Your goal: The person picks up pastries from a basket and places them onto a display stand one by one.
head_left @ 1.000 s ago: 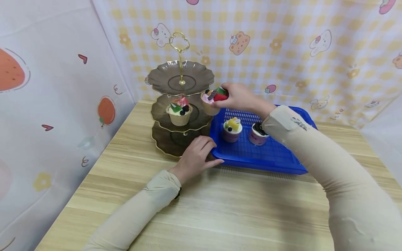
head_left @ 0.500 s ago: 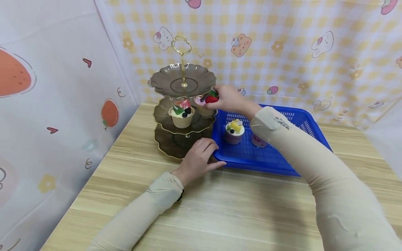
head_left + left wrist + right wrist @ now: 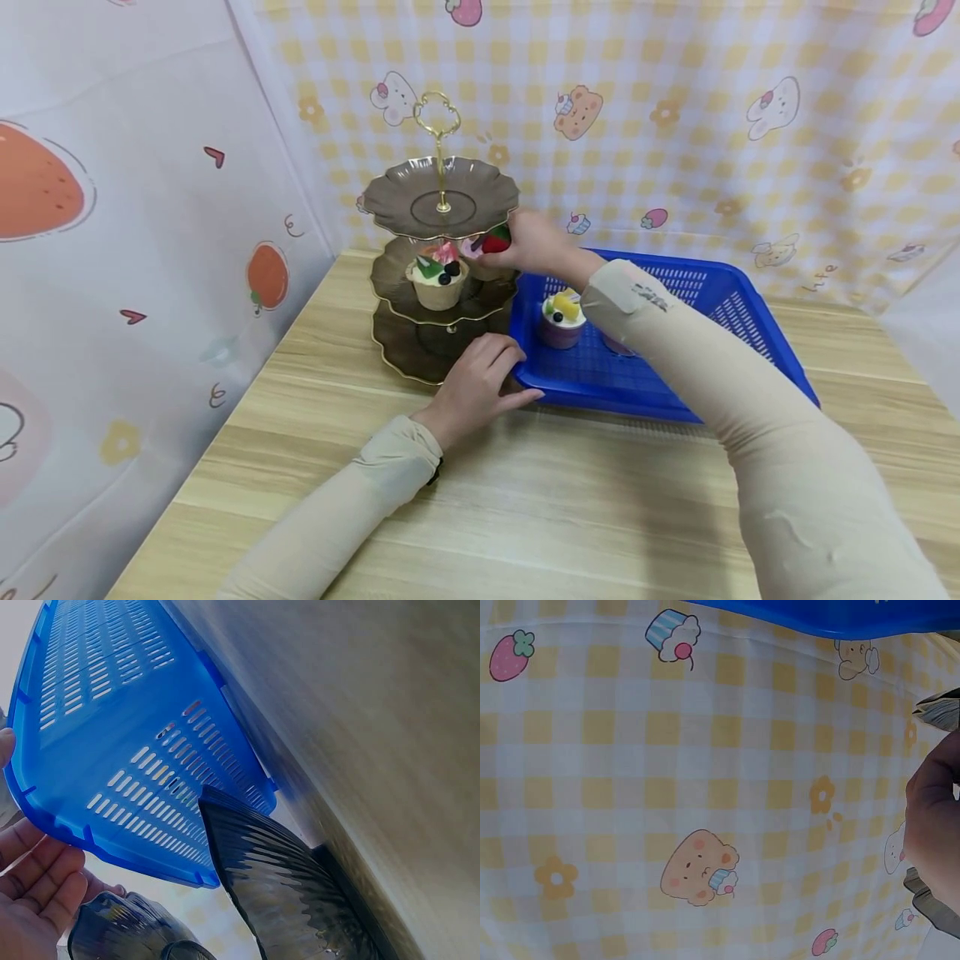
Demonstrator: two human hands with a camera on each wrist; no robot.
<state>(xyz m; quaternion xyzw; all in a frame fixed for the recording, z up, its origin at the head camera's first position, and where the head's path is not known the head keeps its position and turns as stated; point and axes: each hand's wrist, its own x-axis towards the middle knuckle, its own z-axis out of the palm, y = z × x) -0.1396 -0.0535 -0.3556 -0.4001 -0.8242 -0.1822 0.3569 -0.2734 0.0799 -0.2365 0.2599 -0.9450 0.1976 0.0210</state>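
My right hand holds a cupcake with pink cream and a strawberry between the top and middle tiers of a three-tier brown stand. The fingers and upper tier partly hide this cupcake. Left of it on the middle tier sits a cupcake with white cream, dark berries and a green piece. My left hand grips the near left corner of a blue basket, fingers at its left rim and thumb along its front. The left wrist view shows those fingers right at the rim.
In the basket stand a cupcake with yellow fruit and another cup, mostly behind the right sleeve. The stand's gold handle rises above the top tier. A checked curtain hangs behind the wooden table.
My right hand has moved left with the strawberry cupcake, from above the basket's edge to under the top tier. The left hand stays at the basket corner. The head view has shifted slightly.
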